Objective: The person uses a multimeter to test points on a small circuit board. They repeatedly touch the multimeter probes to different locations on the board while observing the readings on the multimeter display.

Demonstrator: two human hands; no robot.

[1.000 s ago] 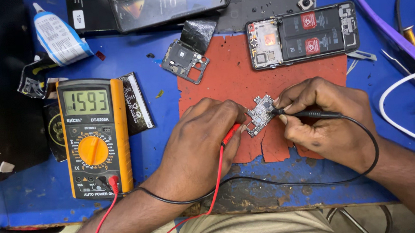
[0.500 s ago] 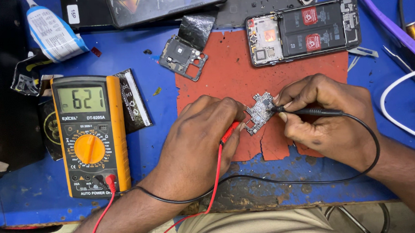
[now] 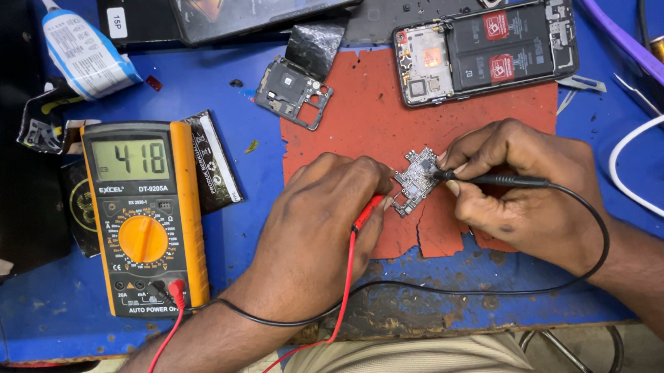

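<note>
A small phone circuit board (image 3: 416, 181) lies on a worn red mat (image 3: 359, 122) at the table's middle. My left hand (image 3: 319, 226) pinches a red probe (image 3: 366, 212) whose tip meets the board's left edge. My right hand (image 3: 523, 185) grips a black probe (image 3: 495, 179) pressed to the board's right side. Red and black leads (image 3: 347, 294) run back to a yellow and grey multimeter (image 3: 145, 215) at the left, its display lit with a number.
An opened phone (image 3: 486, 47) with its battery exposed lies at the mat's far right corner. A phone back frame (image 3: 293, 94), a glue tube (image 3: 81, 52), tweezers (image 3: 578, 85), a purple tool (image 3: 617, 34) and white and yellow cables (image 3: 651, 180) sit around the blue table (image 3: 255, 207).
Both hands and probes stay on the board, hardly shifting. The multimeter's display reading has changed twice, dropping each time.
</note>
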